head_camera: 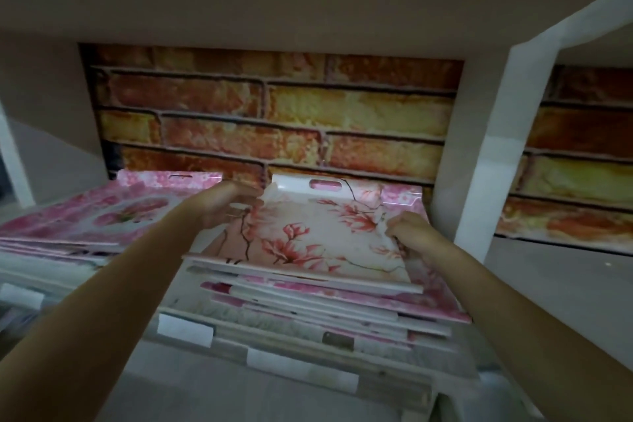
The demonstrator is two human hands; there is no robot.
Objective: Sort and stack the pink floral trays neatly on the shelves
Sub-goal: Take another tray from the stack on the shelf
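Observation:
A cream tray with red-pink magnolia blossoms lies on top of a stack of pink trays in the middle of the shelf. Its far end has a cut-out handle slot. My left hand grips the tray's left edge near the far corner. Gripping its right edge is my right hand. A second stack of pink floral trays lies to the left, topped by a rose-patterned one.
The shelf bay has a brick-pattern back panel and a white upright divider close on the right. Another bay opens to the right of the divider. Pale trays with white labels jut out under the middle stack.

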